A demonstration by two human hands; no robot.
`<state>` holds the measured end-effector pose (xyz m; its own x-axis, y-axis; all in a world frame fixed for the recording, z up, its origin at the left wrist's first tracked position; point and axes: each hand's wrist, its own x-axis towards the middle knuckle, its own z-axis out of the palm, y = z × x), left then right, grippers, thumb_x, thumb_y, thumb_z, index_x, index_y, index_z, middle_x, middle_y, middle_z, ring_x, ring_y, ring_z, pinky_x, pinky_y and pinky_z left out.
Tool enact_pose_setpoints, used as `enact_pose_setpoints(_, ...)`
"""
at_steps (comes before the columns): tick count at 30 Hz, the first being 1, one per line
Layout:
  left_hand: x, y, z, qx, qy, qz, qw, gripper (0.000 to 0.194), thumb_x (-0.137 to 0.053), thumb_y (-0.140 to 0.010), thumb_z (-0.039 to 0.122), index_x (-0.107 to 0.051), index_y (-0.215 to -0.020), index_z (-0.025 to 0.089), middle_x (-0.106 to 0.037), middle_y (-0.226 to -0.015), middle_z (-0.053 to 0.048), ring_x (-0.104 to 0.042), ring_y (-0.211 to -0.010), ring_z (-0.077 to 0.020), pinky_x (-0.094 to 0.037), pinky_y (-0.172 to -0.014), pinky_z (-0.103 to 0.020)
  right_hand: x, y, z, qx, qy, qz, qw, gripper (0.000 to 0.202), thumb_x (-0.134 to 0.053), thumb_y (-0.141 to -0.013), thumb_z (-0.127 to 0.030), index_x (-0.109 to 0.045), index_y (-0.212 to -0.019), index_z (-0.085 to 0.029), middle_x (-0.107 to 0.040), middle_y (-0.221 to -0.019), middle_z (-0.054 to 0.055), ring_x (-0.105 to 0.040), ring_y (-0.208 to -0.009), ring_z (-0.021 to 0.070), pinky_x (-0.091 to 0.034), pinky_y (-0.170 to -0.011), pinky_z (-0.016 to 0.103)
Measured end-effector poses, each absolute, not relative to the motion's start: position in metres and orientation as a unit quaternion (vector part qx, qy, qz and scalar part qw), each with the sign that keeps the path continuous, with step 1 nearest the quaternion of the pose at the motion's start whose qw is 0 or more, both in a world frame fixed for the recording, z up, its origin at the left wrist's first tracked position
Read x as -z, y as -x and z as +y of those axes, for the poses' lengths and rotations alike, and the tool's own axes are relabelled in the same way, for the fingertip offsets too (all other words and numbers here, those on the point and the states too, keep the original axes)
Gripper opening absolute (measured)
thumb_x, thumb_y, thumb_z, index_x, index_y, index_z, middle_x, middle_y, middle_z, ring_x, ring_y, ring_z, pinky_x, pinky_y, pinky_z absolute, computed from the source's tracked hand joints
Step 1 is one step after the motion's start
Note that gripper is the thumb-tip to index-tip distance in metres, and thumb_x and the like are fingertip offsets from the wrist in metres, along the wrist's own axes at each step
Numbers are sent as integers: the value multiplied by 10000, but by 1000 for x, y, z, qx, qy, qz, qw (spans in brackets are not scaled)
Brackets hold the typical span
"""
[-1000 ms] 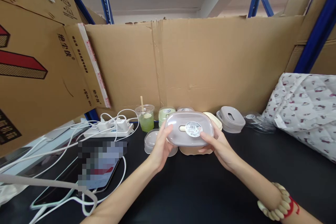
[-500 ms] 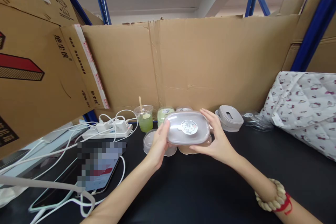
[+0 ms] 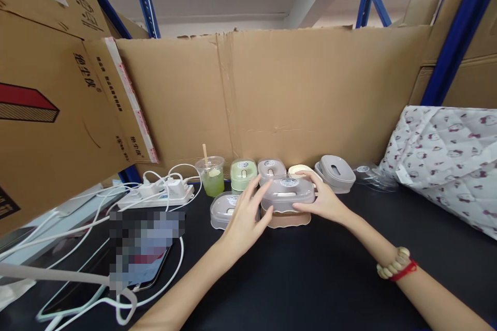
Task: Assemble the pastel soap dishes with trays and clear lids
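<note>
A grey oval plastic box (image 3: pixel 288 197) with a clear domed lid and a round label sits on top of a similar brown box (image 3: pixel 289 220). My right hand (image 3: pixel 323 201) holds its right end, thumb at the front and fingers over the back. Beside the left end, my left hand (image 3: pixel 245 220) has its fingers spread, not closed on the box. Partly behind that hand, another grey lidded box (image 3: pixel 223 210) stands on the table. At the back are a green box (image 3: pixel 244 176), a small grey box (image 3: pixel 272 168) and a cream box (image 3: pixel 301 169), partly covered.
A cup of green drink (image 3: pixel 213 181) with a straw stands left of the boxes, near a white power strip (image 3: pixel 159 199) and cables. Right of them are slotted grey boxes (image 3: pixel 337 173), clear lids (image 3: pixel 375 178) and a quilted bag (image 3: pixel 446 160). Cardboard (image 3: pixel 310 98) walls the back.
The grey box, earlier held tilted up between both hands, now rests level on the brown box. My left hand has loosened and spread its fingers; my right hand stays on the box.
</note>
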<state>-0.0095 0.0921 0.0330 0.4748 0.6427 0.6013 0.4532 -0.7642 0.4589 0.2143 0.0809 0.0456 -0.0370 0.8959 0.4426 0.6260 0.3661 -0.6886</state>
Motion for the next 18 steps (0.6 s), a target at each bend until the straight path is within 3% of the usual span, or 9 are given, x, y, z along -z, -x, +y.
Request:
enact_pose_setpoints(4, -29, 11, 98, -323, -889, 326, 9, 454, -375, -876, 225, -443, -1325, 222, -363, -1436, -114, -267, -1363, -285, -290, -1073, -523, -38, -217, 85, -145, 552, -718, 398, 799, -721, -507, -513, -426, -1171, -180, -471, -1228, 78, -540, -1061, 162, -485, -900, 309)
enact_pose_setpoints(8, -28, 9, 98, -306, -896, 320, -45, 447, -388, -877, 229, -440, -1321, 219, -407, -1403, -132, -407, -1287, -260, -326, -1056, -506, -40, -217, 82, -158, 533, -740, 378, 837, -728, -522, -482, -359, -1206, -172, -402, -1296, 109, -504, -1131, 168, -472, -946, 301)
enact_pose_setpoints(13, -28, 9, 96, -338, -879, 327, -76, 396, -431, -868, 296, -507, -1239, 182, -491, -1310, -156, -482, -1208, -270, -401, -997, -487, -40, -212, 80, -192, 517, -756, 352, 934, -739, -527, -359, -230, -1287, -166, -356, -1323, 127, -441, -1215, 172, -427, -1026, 304)
enact_pose_setpoints(18, -26, 11, 99, -361, -864, 343, -78, 408, -475, -852, 359, -512, -1221, 187, -500, -1278, -155, -514, -1155, -282, -450, -935, -477, -32, -208, 82, -183, 506, -766, 353, 1000, -754, -512, -429, -247, -1336, -174, -296, -1379, 129, -376, -1280, 206, -381, -1073, 350)
